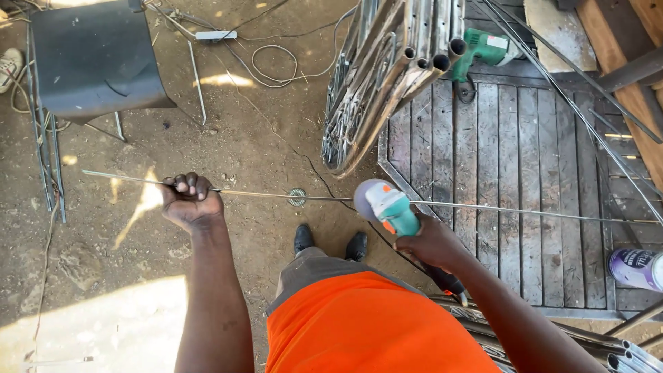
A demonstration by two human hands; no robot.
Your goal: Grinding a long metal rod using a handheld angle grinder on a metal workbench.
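My left hand (189, 199) is clenched around a long thin steel rod (483, 208) that runs level from the left across to the far right. In my right hand (432, 243) I hold a green angle grinder (391, 209); its grey disc sits against the rod near its middle. I stand on bare dirt, my black shoes (330, 240) visible below the rod, and I wear an orange top.
A stack of metal tubes and frames (387, 69) leans over a wooden pallet (518, 159) ahead. A second green grinder (483, 50) lies at the back. A dark chair (90, 59) stands left; cables and a power strip (215, 34) trail across the dirt. Paint can (637, 268) at right.
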